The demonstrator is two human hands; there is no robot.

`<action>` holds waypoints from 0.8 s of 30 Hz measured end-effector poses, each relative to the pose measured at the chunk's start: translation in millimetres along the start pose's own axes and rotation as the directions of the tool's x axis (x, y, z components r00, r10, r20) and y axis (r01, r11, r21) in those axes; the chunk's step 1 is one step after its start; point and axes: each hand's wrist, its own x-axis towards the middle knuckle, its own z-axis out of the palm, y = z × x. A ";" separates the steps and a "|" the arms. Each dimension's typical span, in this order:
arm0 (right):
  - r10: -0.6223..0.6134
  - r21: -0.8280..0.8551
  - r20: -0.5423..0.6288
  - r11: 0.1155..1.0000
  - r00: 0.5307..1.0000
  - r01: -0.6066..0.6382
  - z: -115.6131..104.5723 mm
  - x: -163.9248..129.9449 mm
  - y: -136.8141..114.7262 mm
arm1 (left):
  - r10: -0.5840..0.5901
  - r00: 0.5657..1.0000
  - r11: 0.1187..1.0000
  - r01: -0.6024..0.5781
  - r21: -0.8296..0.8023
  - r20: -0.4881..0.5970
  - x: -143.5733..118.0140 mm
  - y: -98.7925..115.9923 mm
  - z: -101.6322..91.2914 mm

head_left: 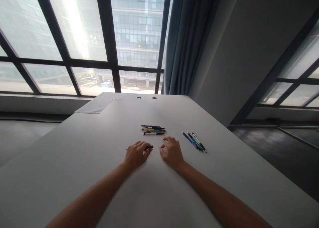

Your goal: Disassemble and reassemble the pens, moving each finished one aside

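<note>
Black pen (pixel 149 147) pinched in the left hand (pixel 136 155) on the table (pixel 74 161).
Right hand (pixel 171 151) is curled at 3 o'clock, its grip unclear; pens (pixel 153 129) are laid at 12.

dark pen (pixel 149 147), lying flat on table, mostly covered by fingers

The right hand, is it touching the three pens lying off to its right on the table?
Apart. The head view shows the right hand resting on the table, with a strip of bare tabletop between it and the three pens to its right.
</note>
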 end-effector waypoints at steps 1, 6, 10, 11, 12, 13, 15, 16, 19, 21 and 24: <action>0.005 -0.012 0.001 1.000 1.000 -0.005 1.6 2.9 2.2 | -0.008 1.000 1.000 0.008 0.002 0.002 0.1 -0.3 -0.1; -0.008 -0.026 -0.005 1.000 1.000 0.008 1.5 14.8 9.7 | -0.002 1.000 1.000 0.002 -0.018 0.029 0.6 3.2 0.3; 0.006 -0.031 0.029 1.000 1.000 -0.005 -9.7 16.7 20.4 | 0.003 0.999 1.000 -0.002 -0.021 0.046 0.2 2.9 1.1; 0.011 -0.030 0.042 1.000 0.999 -0.010 -12.6 15.7 23.4 | 0.002 0.999 1.000 -0.001 -0.021 0.049 -0.1 2.3 1.8; 0.013 -0.028 0.055 1.000 0.998 -0.012 -15.0 14.3 25.9 | 0.002 0.999 1.000 0.000 -0.022 0.054 -0.4 1.8 2.6; 0.012 -0.026 0.068 1.000 0.998 -0.010 -16.6 12.5 27.8 | 0.001 0.998 1.000 0.000 -0.025 0.060 -0.7 1.5 3.4; 0.005 -0.019 0.097 1.000 0.995 -0.003 -17.1 8.8 28.9 | 0.002 0.997 1.000 0.001 -0.029 0.077 -1.2 1.9 4.7; 0.006 -0.011 0.112 1.000 0.994 -0.004 -16.3 7.2 28.3 | 0.001 0.996 1.000 0.001 -0.031 0.085 -1.4 2.5 4.9; 0.011 0.039 0.154 0.999 0.988 -0.018 -12.4 4.2 23.8 | 0.010 0.993 0.999 -0.006 -0.042 0.115 -1.4 4.9 3.9; -0.003 0.087 0.164 0.996 0.987 -0.012 -10.7 3.2 19.6 | 0.018 0.991 0.999 -0.012 -0.046 0.132 -1.3 5.9 2.7; -0.053 0.173 0.173 0.985 0.983 0.023 -10.1 0.9 10.9 | 0.028 0.986 0.999 -0.022 -0.036 0.165 -1.3 6.4 1.7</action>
